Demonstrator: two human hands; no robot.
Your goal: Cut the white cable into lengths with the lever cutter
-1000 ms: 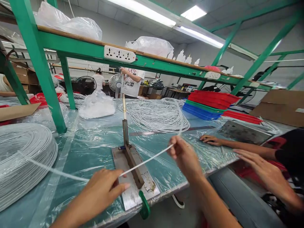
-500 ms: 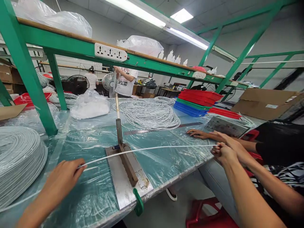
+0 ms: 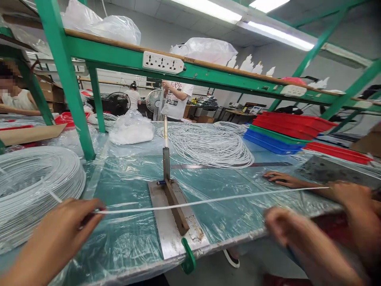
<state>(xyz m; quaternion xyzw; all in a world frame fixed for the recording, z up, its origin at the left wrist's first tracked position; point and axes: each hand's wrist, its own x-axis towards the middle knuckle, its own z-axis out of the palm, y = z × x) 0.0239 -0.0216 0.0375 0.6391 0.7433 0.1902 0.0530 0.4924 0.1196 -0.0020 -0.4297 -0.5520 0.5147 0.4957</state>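
Note:
A white cable (image 3: pixel 226 198) stretches over the table, pinched at its left part by my left hand (image 3: pixel 70 224). Its far right part is held by a co-worker's hand (image 3: pixel 349 196). My right hand (image 3: pixel 287 228) is below the cable, apart from it, near the table's front edge; motion blur hides its fingers. Under the cable stands a hinged lever tool (image 3: pixel 175 206) with a raised handle, on a metal plate (image 3: pixel 171 238). A green clamp (image 3: pixel 188 256) grips the table edge at that plate. Beside my left hand lies a large cable coil (image 3: pixel 38 186).
Behind the tool are a loose white cable coil (image 3: pixel 211 145), a long ruler (image 3: pixel 268 164) and a plastic bag (image 3: pixel 131 129). Stacked trays (image 3: pixel 276 133) stand at the right. Another hand (image 3: pixel 278 178) rests on the table. A green shelf frame (image 3: pixel 119 57) crosses above.
The view has turned left. My right hand has let go of the cable and moved down. The co-worker's hand has drawn the cable further right.

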